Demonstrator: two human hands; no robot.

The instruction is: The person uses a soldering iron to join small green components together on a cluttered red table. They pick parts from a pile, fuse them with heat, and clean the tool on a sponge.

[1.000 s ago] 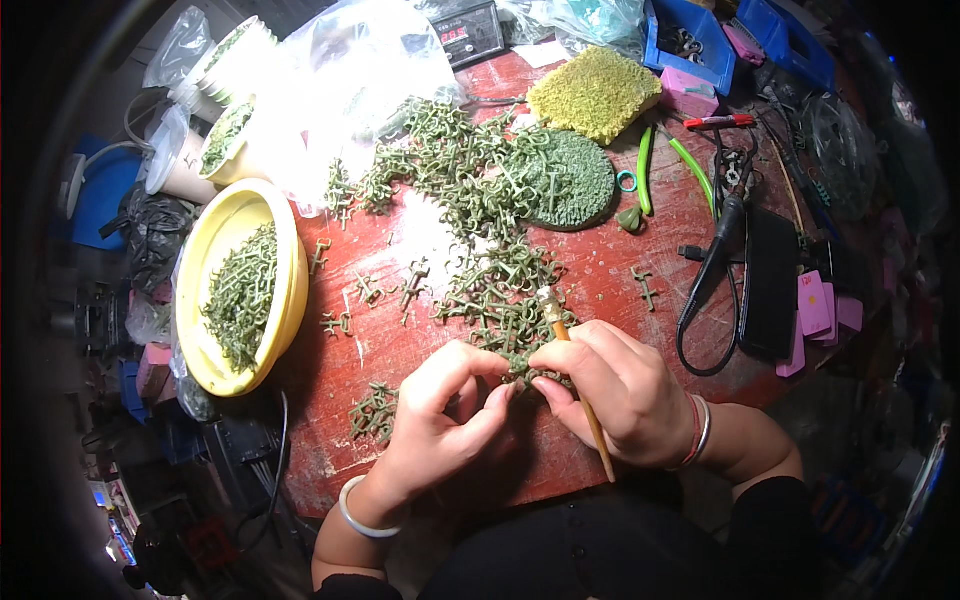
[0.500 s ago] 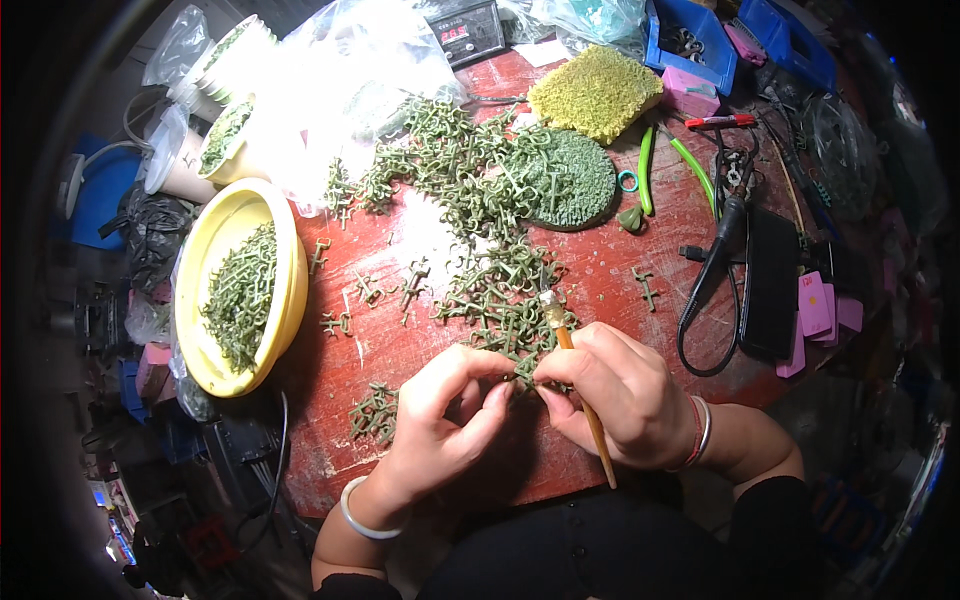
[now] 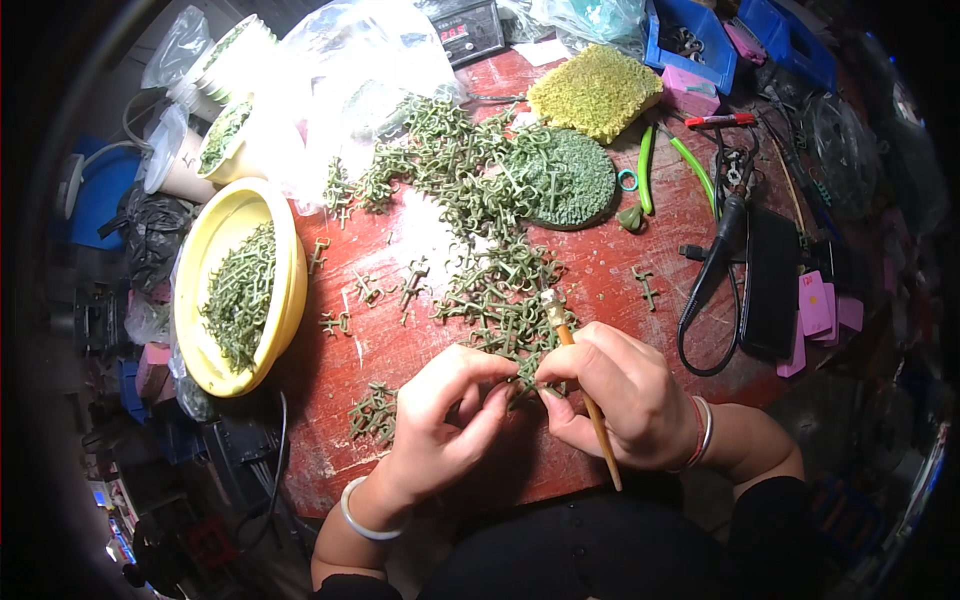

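Observation:
Just above the near edge of the red work table, my two hands meet fingertip to fingertip. My left hand (image 3: 445,415) is closed in a pinch on a small green branched piece (image 3: 519,388), mostly hidden by the fingers. My right hand (image 3: 635,405) is closed round a slim wooden-handled tool (image 3: 597,425); its whitish bound end points away from me and its tip is hard to make out. The right thumb and forefinger come close to the small piece. Beyond the fingertips spreads a heap of similar green branched pieces (image 3: 490,290). A smaller cluster (image 3: 374,413) lies beside my left wrist.
At left a yellow basin (image 3: 293,300) holds many such pieces, with white tubs (image 3: 180,160) behind. A green round pad (image 3: 590,185) and yellow textured block (image 3: 595,95) sit beyond the heap. To the right lie green-handled pliers (image 3: 645,175), a corded tool (image 3: 718,250) and black phone (image 3: 770,285).
My right hand and the wooden-handled tool have shifted very slightly to the right. The fingertips stay close together, and the left hand has hardly moved.

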